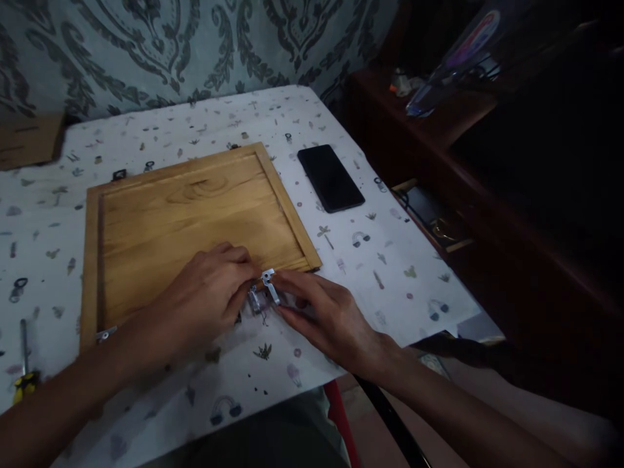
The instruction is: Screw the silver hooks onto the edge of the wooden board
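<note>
A framed wooden panel (195,214) lies flat on the patterned table cover. At its near edge, toward the right corner, both hands meet. Thumb and fingers of my right hand (331,312) are closed on a small silver metal bracket (269,286), which has holes in it. My left hand (209,286) reaches over the panel with its fingers pinched together beside the bracket; what sits between those fingertips is hidden. Just below them is another shiny metal piece (255,301), partly covered. Near the panel's lower left corner a silver metal fitting (106,334) shows beside my left forearm.
A black phone (331,177) lies right of the panel. At the left edge is a yellow-and-black screwdriver (24,370). Cardboard (32,140) rests at the back left. Beyond the table's right edge stand dark red furniture (414,149) and an open drawer (433,221).
</note>
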A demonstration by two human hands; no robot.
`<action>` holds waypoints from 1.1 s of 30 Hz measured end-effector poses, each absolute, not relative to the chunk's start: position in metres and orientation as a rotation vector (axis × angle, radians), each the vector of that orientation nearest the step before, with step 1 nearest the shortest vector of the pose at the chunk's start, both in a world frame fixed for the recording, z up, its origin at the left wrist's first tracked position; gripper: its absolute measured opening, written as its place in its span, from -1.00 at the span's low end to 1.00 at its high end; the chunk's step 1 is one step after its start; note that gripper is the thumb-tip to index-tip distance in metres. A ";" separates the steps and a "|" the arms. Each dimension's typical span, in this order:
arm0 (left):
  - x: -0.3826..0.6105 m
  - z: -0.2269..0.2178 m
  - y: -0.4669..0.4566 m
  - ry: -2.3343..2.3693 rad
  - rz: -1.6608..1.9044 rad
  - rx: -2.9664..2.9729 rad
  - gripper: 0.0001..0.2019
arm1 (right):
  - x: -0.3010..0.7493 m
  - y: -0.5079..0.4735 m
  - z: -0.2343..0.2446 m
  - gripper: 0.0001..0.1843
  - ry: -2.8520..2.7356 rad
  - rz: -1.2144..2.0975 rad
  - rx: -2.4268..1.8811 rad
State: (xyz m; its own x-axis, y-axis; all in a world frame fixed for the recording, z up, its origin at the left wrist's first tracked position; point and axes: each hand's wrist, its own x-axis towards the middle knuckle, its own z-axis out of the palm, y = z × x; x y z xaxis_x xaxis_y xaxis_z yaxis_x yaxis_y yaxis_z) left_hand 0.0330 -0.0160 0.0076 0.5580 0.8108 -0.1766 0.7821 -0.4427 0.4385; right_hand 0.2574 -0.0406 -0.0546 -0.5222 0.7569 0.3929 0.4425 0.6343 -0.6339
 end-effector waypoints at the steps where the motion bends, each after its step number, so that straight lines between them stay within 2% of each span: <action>1: 0.033 0.006 -0.017 1.280 0.098 2.329 -0.71 | 0.258 -0.041 -0.054 -0.62 -2.189 0.632 -0.939; 15: 0.027 -0.017 -0.019 1.197 0.388 2.341 -0.76 | 0.259 -0.043 -0.050 -0.65 -2.195 0.645 -0.973; 33: 0.029 -0.011 -0.018 1.197 0.357 2.327 -0.75 | 0.261 -0.045 -0.048 -0.70 -2.212 0.657 -1.014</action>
